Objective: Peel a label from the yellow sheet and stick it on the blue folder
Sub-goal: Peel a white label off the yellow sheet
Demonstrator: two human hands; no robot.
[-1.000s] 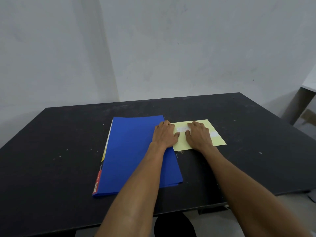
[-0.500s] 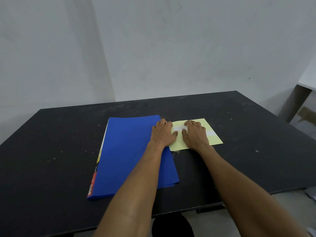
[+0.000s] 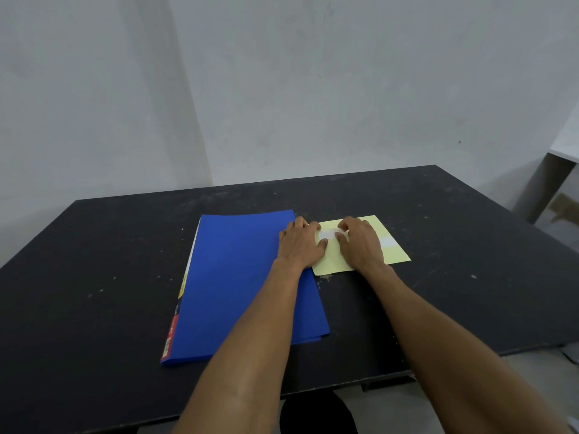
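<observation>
White label (image 3: 327,235) on yellow sheet (image 3: 393,256), centre frame, lay between left hand (image 3: 300,244), flat, and nearer right hand (image 3: 360,242), fingertips curled on it; blue folder (image 3: 238,277) immediately left.

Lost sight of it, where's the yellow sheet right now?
On the black table, just right of the blue folder, with both hands resting on the yellow sheet.
</observation>
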